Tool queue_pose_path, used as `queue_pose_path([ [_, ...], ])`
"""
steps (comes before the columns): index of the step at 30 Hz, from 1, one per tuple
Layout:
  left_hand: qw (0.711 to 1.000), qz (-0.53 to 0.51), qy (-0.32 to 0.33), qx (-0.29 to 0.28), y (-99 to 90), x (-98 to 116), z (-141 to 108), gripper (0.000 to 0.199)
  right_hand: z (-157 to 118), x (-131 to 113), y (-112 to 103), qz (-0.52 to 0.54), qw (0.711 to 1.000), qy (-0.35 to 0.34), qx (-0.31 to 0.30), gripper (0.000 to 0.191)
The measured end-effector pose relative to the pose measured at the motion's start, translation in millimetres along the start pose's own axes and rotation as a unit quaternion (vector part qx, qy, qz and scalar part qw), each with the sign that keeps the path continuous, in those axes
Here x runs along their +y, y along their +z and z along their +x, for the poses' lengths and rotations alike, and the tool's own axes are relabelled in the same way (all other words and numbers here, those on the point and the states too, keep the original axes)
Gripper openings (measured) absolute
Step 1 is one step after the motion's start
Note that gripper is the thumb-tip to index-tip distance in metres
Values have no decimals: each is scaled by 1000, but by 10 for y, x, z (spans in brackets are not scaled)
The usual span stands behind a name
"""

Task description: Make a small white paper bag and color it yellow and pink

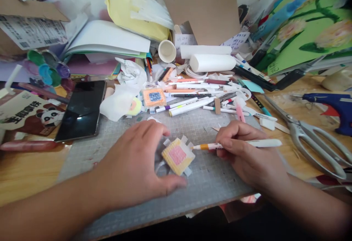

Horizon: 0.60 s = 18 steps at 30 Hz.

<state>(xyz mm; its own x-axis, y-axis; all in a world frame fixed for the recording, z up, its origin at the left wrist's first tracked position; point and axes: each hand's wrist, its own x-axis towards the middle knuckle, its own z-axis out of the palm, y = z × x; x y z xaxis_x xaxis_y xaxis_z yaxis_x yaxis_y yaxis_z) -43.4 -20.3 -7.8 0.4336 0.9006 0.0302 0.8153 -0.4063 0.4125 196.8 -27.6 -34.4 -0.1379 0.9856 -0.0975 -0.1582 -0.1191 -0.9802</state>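
Note:
On the grey cutting mat (123,211) lies a small square piece (178,156), yellow at the border and pink in the middle, with whitish tabs sticking out at its edges. My left hand (137,160) arches beside it, thumb and fingers spread around its left side; whether a fingertip touches it I cannot tell. A white marker (264,143) with an orange band is pinched in my right hand (244,153). Its tip points left, at the square's right corner. Farther back are an orange square piece with a blue middle (154,97) and a yellowish piece (134,106).
Several markers (189,107) are heaped behind the mat, near a white roll (213,62) and a paper cup (167,51). A black phone (81,109) lies at left. Large scissors (308,138) and a blue glue gun (330,103) are at right.

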Motion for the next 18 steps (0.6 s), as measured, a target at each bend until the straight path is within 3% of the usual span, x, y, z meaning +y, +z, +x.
queue_pose_path([
  [4,995,92,32,-29,62,116,-29,73,3,-14,17,-32,999,2,-6,11],
  [8,990,131,28,-41,73,112,-16,49,19,-16,27,-41,999,2,-6,11],
  [11,991,120,35,-45,47,78,2,39,24,0,20,-50,999,3,-9,11],
  [18,996,46,36,-60,16,40,29,38,20,-13,41,-121,992,-14,-20,13],
])
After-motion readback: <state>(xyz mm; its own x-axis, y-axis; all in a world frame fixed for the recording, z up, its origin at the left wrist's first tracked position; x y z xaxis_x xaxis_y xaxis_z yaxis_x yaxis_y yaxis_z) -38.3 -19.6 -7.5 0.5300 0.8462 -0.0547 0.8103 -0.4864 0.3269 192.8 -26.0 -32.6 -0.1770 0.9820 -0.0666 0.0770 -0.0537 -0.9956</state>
